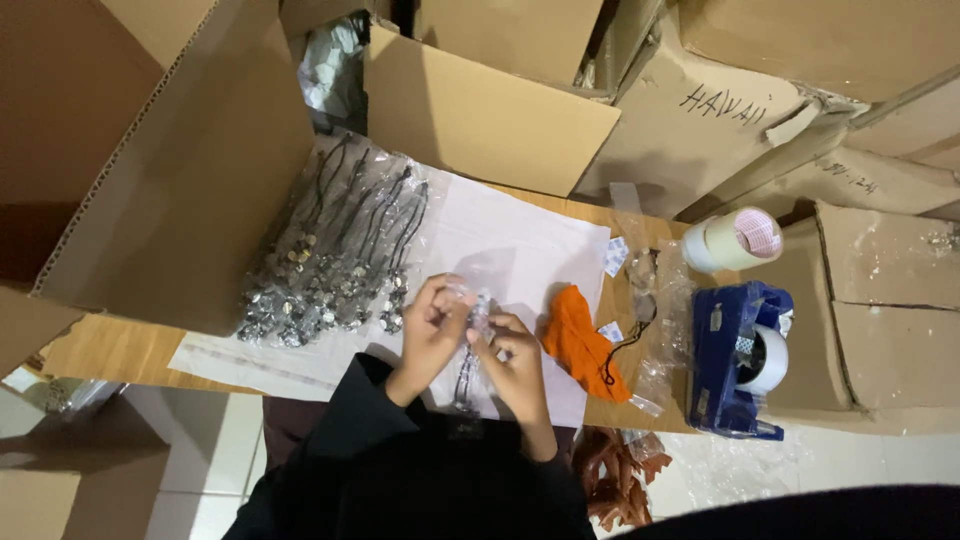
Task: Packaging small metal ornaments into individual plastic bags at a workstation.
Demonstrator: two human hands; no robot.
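Clear plastic sleeve (pixel 478 318), small and narrow, is held just above the white paper sheet (pixel 520 250) at the near edge of the bench (pixel 130 350), pinched between both hands. Left hand (pixel 432 322) closes its grip on the sleeve's upper end with thumb and forefingers; right hand (pixel 515 352) closes on the sleeve just below and to the side, fingertips curled inward. A dark cord with what appears to be a small metal charm hangs from the sleeve toward the person's lap, though the view is too dim and small to be sure of its form.

By judgement, the sleeve is very light, soft and crinkly, and its glossy film is likely slippery; the cord is limp and will swing or snag, while the charm is the only stiff part. The safest hold is a pinch at the sleeve's open edge with one hand and on the stiff charm through the film with the other, not on the loose cord.

Outward from the grip: a fanned heap of bagged cord charms (pixel 335 255) lies on the paper to the left, against a cardboard flap (pixel 180 170). An orange cloth (pixel 580 340) lies just right of the hands, with loose empty sleeves (pixel 655 300) beside it. Farther right stand a blue tape dispenser (pixel 735 360) and a pale tape roll (pixel 735 240), with cardboard boxes (pixel 880 300) behind.
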